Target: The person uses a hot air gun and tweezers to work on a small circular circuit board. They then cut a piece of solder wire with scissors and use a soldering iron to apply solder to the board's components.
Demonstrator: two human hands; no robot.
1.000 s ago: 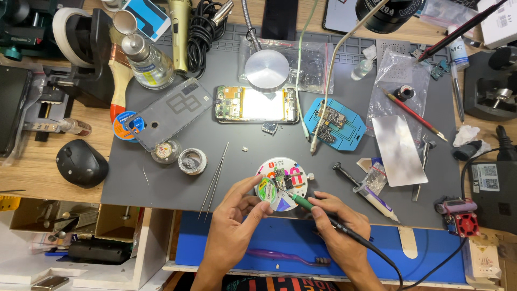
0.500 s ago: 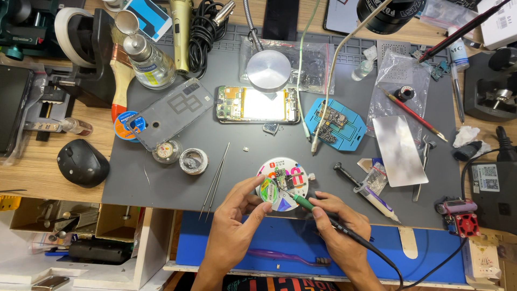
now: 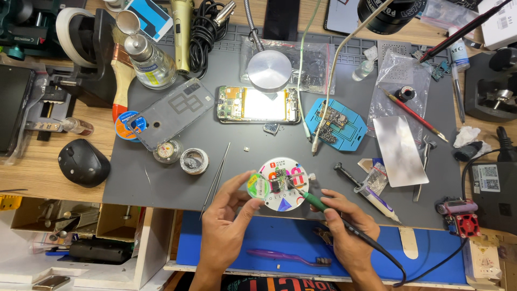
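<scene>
small chip [image 3: 279, 185] under soldering iron tip [image 3: 295, 188] too tiny to tell; microscope head [image 3: 396, 12] cut off

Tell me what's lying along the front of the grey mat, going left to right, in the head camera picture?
Black mouse → two small round tins → tweezers → left hand → round white holder → right hand with soldering iron → syringe → red clip.

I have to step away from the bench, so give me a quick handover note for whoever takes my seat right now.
Left hand steadies the round white fixture on the grey mat, fingers at its left edge.
Right hand holds the green-handled soldering iron like a pen, tip on the small board clamped in the fixture.
Tweezers lie left of the fixture; opened phone lies above.
Whether the joint is finished cannot be told.
</scene>
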